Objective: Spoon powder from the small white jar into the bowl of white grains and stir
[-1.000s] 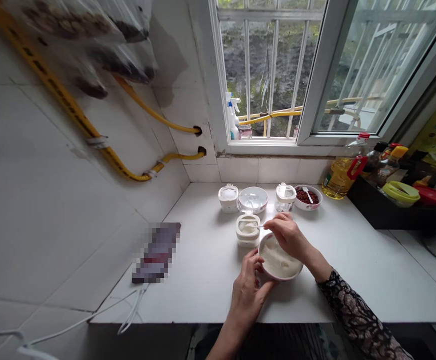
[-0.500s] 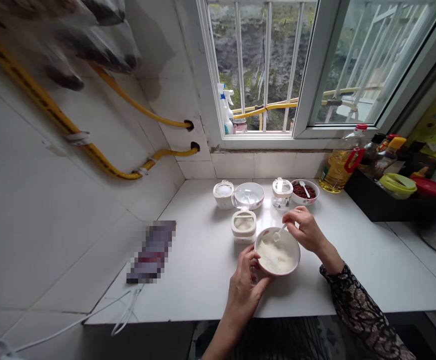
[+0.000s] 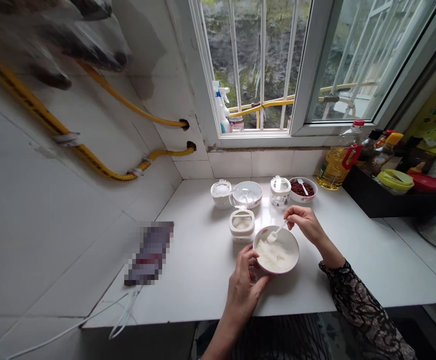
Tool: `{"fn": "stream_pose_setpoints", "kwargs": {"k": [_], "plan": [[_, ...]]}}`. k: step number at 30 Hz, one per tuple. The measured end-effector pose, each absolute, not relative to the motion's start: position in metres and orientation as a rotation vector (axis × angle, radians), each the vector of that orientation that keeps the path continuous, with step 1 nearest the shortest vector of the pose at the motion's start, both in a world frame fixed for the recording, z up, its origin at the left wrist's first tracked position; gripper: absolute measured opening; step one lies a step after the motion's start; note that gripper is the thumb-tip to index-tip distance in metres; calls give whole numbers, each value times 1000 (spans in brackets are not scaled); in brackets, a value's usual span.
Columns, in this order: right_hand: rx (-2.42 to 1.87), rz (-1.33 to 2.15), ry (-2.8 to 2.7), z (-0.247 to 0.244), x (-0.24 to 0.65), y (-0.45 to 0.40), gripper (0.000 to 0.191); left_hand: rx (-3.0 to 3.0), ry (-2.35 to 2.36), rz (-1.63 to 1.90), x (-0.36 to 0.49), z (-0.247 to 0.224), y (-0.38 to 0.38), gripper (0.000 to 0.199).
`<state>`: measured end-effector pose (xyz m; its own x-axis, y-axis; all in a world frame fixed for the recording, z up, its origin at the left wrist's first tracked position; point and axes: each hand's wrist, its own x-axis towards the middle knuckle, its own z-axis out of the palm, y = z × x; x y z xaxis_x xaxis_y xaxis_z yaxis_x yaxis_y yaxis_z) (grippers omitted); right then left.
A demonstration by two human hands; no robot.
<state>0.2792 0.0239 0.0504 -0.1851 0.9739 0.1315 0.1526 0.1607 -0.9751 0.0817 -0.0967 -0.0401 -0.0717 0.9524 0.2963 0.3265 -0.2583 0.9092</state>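
Observation:
My left hand point(image 3: 243, 286) grips the near left side of a bowl point(image 3: 297, 260) that stands on the counter. White powdery or grainy stuff point(image 3: 276, 255) fills much of the bowl. Between the thumb and fingers of my right hand point(image 3: 303, 223) is a small white spoon point(image 3: 274, 236), tilted, its scoop low over the white stuff at the back left of the bowl. Whether the scoop touches the stuff I cannot tell. Just behind the bowl on the left is a lidded jar point(image 3: 242, 225) with pale contents.
Behind stand a jar of white stuff point(image 3: 221, 192), a bowl with clear contents point(image 3: 255, 186), a clear jar point(image 3: 280, 192) and a bowl of red-brown bits point(image 3: 302, 188) with a white spoon in it. An oil bottle point(image 3: 332, 167) and a black box point(image 3: 364, 197) of condiments are at right. A cable point(image 3: 122, 320) lies left.
My right hand has shifted slightly, and the spoon's scoop has moved a little left and deeper into view over the white stuff. My left hand keeps its hold on the bowl. The view has tilted slightly.

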Motion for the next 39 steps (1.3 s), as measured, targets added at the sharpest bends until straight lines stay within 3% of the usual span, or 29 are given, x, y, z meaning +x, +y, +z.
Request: {"fn": "stream_pose_setpoints", "kwargs": {"k": [9, 21, 26, 30, 33, 39], "plan": [[-1157, 1105, -1598, 45, 268, 19, 12, 1612, 1381, 1348, 81, -39, -97, 36], [-1090, 1320, -1329, 46, 272, 28, 9, 1621, 1410, 1318, 83, -39, -97, 35], [-984, 1125, -1403, 48, 251, 22, 19, 1638, 1411, 1330, 83, -42, -97, 35], [-901, 740, -1707, 47, 235, 15, 11, 1662, 1404, 1329, 83, -42, -97, 35], [-826, 494, -1952, 46, 231, 12, 15, 1672, 1394, 1346, 83, -42, -97, 36], [-952, 678, -1694, 52, 253, 11, 11, 1666, 1404, 1347, 83, -42, -97, 37]]}}
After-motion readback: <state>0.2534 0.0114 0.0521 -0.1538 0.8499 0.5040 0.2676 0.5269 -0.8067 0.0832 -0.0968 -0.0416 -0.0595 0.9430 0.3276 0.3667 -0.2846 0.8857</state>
